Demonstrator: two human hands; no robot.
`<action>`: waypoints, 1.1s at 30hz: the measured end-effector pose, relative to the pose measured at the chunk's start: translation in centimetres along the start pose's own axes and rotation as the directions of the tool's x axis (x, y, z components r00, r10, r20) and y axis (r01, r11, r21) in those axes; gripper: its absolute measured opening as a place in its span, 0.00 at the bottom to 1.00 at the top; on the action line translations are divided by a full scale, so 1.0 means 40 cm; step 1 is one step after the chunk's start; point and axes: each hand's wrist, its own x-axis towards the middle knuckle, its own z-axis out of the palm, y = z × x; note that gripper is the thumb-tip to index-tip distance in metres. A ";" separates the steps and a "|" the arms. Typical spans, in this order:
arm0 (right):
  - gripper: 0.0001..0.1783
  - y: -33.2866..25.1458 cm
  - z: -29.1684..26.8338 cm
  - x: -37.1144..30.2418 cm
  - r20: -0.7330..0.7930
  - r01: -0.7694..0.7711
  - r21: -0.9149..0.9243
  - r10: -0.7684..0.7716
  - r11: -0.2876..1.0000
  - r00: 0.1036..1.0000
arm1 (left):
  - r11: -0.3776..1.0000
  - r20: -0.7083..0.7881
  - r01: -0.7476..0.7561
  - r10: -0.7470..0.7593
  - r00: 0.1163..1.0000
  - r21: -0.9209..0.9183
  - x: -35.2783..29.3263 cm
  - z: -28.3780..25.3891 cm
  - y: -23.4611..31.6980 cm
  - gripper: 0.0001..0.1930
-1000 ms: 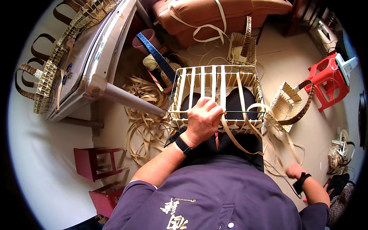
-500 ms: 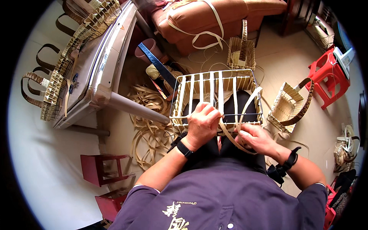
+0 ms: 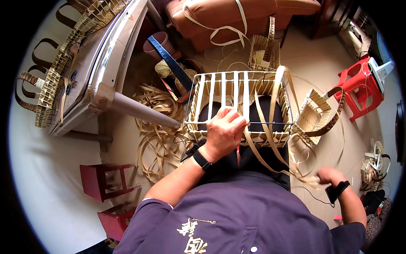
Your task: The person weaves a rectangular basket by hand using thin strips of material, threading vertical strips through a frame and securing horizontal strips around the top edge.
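Note:
A rectangular basket frame (image 3: 275, 123) of dark wire and woven pale strips rests across my lap, with several white strips (image 3: 223, 91) laid side by side across its open top. My left hand (image 3: 226, 129) is closed at the middle of the near rim, pinching a pale flat strip; its fingertips partly hide the grip. From there a long tan strip (image 3: 255, 149) loops down and runs right. My right hand (image 3: 331, 175) is out to the right, apart from the basket, closed on that strip and somewhat blurred. Another loop of strip (image 3: 278, 84) arches over the basket's right side.
Loose strips (image 3: 156, 148) lie heaped on the floor at left, beside a table leg (image 3: 146, 111). Small handled baskets (image 3: 315, 114) stand right and beyond. Red stools (image 3: 366, 84) are at right, dark red ones (image 3: 95, 180) at left. A brown sofa (image 3: 211, 25) is behind.
My right hand has moved from the basket's near rim out to the right, drawing the strip along. My left hand stays at the rim. The strip loop at right has swung higher.

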 end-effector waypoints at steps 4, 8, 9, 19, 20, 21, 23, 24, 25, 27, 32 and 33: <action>0.22 -0.315 -0.420 -0.212 -0.845 0.729 0.443 -0.029 0.522 0.534 | 1.000 -0.007 -0.002 0.002 1.000 -0.026 0.006 -0.007 -0.003 0.06; 0.18 -0.477 -0.584 -0.201 -0.907 0.905 0.395 -0.087 0.158 0.411 | 1.000 0.007 0.004 -0.004 1.000 -0.021 0.003 -0.015 -0.012 0.06; 0.17 -0.479 -0.588 -0.176 -0.868 0.874 0.485 -0.113 0.019 0.484 | 0.999 0.022 0.034 -0.034 0.999 -0.024 -0.002 -0.018 -0.006 0.06; 0.13 0.023 0.162 0.080 -0.118 0.055 -0.188 -0.078 0.981 0.990 | 1.000 -0.025 0.014 -0.014 1.000 -0.014 -0.011 -0.009 -0.014 0.06; 0.14 0.081 0.293 0.085 -0.213 -0.098 -0.237 0.047 0.967 0.976 | 1.000 -0.024 0.010 -0.010 1.000 -0.012 -0.010 -0.004 -0.016 0.05; 0.14 0.062 0.204 0.067 -0.218 -0.085 -0.248 0.030 0.965 0.976 | 1.000 -0.023 0.019 -0.019 1.000 0.005 -0.014 -0.010 -0.017 0.05; 0.17 0.019 0.025 0.027 0.051 -0.121 0.034 0.119 0.992 0.992 | 0.999 -0.018 -0.014 0.015 1.000 0.039 -0.015 -0.008 -0.016 0.05; 0.17 0.020 0.051 0.034 -0.219 0.143 0.127 -0.112 0.982 0.969 | 1.000 -0.029 -0.009 0.008 1.000 -0.003 -0.001 0.007 -0.006 0.05; 0.20 -0.068 -0.147 -0.024 -0.543 0.359 0.313 -0.145 0.879 0.827 | 1.000 -0.023 0.002 -0.002 1.000 0.020 -0.006 -0.001 -0.010 0.05; 0.18 -0.276 -0.402 -0.195 -0.856 0.760 0.403 -0.084 0.510 0.511 | 0.999 -0.018 -0.003 0.004 1.000 0.040 -0.005 -0.011 -0.015 0.05; 0.24 -0.495 -0.582 -0.198 -0.855 0.850 0.518 -0.054 -0.097 0.516 | 1.000 0.014 0.006 -0.006 1.000 0.022 -0.001 -0.013 -0.022 0.05; 0.24 -0.487 -0.583 -0.196 -0.855 0.849 0.519 -0.056 -0.096 0.516 | 1.000 0.013 0.007 -0.008 1.000 0.023 -0.003 -0.015 -0.020 0.05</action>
